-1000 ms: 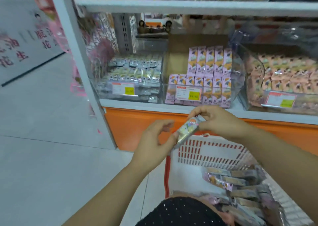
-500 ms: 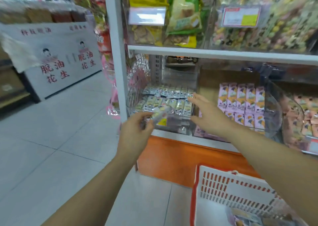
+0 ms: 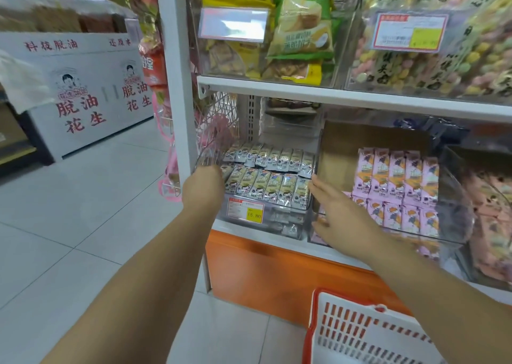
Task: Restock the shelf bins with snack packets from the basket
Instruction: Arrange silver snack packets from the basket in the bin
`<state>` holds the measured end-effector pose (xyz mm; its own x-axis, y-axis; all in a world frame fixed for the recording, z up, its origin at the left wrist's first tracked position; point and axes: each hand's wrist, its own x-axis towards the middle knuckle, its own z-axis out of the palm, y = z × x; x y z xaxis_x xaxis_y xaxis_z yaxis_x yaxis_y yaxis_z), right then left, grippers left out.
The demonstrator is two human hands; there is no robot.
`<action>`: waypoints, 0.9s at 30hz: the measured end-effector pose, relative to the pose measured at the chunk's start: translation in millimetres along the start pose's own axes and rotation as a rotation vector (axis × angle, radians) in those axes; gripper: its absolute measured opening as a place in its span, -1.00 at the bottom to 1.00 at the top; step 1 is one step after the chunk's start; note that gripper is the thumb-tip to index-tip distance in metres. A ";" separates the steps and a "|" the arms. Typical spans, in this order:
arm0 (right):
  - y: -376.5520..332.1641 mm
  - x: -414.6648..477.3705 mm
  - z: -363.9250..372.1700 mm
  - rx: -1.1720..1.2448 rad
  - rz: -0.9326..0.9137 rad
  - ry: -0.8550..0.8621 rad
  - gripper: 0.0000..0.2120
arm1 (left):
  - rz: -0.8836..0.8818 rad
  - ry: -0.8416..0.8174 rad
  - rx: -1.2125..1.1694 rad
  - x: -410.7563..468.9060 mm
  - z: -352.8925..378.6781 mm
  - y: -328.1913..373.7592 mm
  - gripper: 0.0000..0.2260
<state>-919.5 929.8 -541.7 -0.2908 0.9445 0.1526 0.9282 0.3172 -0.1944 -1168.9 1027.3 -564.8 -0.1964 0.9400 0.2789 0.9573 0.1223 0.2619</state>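
The left hand [image 3: 203, 186] is hovering at the front left corner of the clear bin [image 3: 288, 221]. Its fingers are turned away, so I cannot tell whether it is gripping anything. The right hand [image 3: 339, 219] is lying flat and open, fingertips just beside the bin's right wall. Snack packets [image 3: 268, 186] are sitting in two rows inside the bin, with the basket [image 3: 360, 333] down at the lower right.
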 end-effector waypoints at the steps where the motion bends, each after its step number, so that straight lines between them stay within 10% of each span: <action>1: 0.5 -0.4 0.8 -0.002 0.005 0.003 -0.31 | 0.006 -0.044 0.009 4.1 4.0 -0.2 -0.84; 11: 2.7 -0.3 7.6 -0.033 -0.024 0.006 -0.25 | 0.142 -0.322 0.093 7.2 -4.1 -4.5 -0.73; 17: 5.5 -42.6 20.3 0.174 -0.132 0.272 -0.54 | 0.430 0.220 -0.311 -69.2 -16.5 19.0 -0.72; 20: 24.7 -82.8 50.2 0.288 -0.079 0.405 -0.75 | 0.550 0.200 -0.429 -126.3 16.7 36.3 -0.71; 27: 109.4 -174.0 131.2 0.316 0.397 -0.172 -0.76 | 0.453 -0.369 -0.467 -234.4 143.6 61.9 -0.63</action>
<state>-797.8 811.3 -716.7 0.0098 0.9889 -0.1482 0.8672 -0.0822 -0.4912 -1033.2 860.3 -746.6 0.3584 0.9220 0.1465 0.7220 -0.3733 0.5826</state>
